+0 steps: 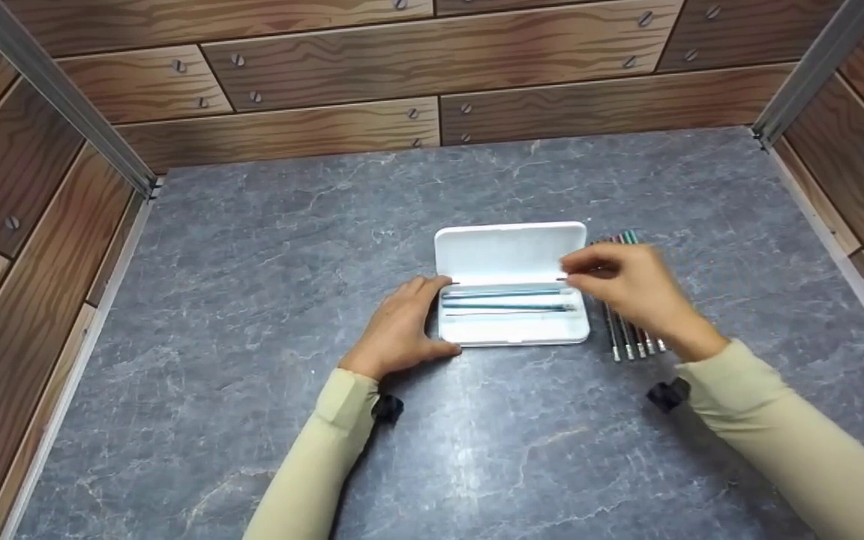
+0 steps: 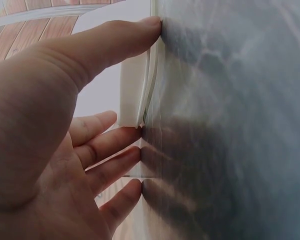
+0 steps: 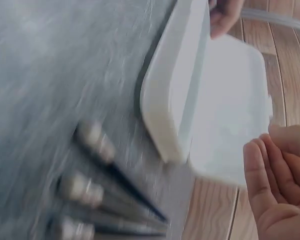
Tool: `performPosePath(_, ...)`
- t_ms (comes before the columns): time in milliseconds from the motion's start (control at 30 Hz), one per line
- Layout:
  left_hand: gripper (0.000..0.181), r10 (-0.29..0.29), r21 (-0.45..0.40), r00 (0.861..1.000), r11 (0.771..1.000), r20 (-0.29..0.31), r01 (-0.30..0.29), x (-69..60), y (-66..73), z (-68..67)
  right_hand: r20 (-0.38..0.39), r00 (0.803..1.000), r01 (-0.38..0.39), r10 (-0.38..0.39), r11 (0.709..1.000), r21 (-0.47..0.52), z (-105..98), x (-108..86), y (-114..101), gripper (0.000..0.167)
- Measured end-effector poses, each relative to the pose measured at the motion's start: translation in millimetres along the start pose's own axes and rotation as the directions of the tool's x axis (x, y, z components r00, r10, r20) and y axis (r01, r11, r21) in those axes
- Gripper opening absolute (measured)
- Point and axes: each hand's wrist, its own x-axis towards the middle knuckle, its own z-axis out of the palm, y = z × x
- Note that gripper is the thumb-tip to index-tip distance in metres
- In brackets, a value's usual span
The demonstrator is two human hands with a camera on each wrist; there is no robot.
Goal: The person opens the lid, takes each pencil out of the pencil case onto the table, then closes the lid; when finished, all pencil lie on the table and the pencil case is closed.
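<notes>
An open white pencil case (image 1: 514, 330) lies on the table with its lid (image 1: 507, 251) raised at the back. Inside it are several blue pencils (image 1: 507, 306), lying lengthwise. My left hand (image 1: 402, 326) holds the case's left end, thumb on the front edge and fingers at the back corner. Above the right end of the case is my right hand (image 1: 631, 289), fingers bent and thumb close to the fingertips, with nothing visible between them. Right beside the case, several dark pencils (image 1: 631, 341) with pale erasers lie in a row, partly covered by the right hand.
The grey marbled table (image 1: 267, 247) has wood-patterned panels (image 1: 417, 67) at the back and both sides. Metal posts (image 1: 807, 71) stand at the far corners. A small black camera (image 1: 668, 395) is on each wrist.
</notes>
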Motion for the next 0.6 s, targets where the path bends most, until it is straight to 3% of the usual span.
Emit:
performPosePath(167, 0.105, -0.004, -0.005, 1.0, 1.0, 0.01, 0.004, -1.1, 0.1, 0.4, 0.152, 0.985, 0.111, -0.086, 0.98, -0.165, 21, 9.9, 5, 0.017)
performPosePath(333, 0.105, -0.011, -0.005, 1.0, 1.0, 0.012, 0.011, -1.8, 0.0, 1.0, 0.279, 0.956, 0.159, -0.089, 0.958, -0.239, 31, 16.3, 11, 0.015)
performPosePath(600, 0.105, 0.002, 0.005, 1.0, 1.0, 0.002, -0.002, -0.8, -0.1, -0.5, 0.35, 0.925, 0.263, -0.147, 0.913, -0.31, 35, 24.4, 12, 0.012)
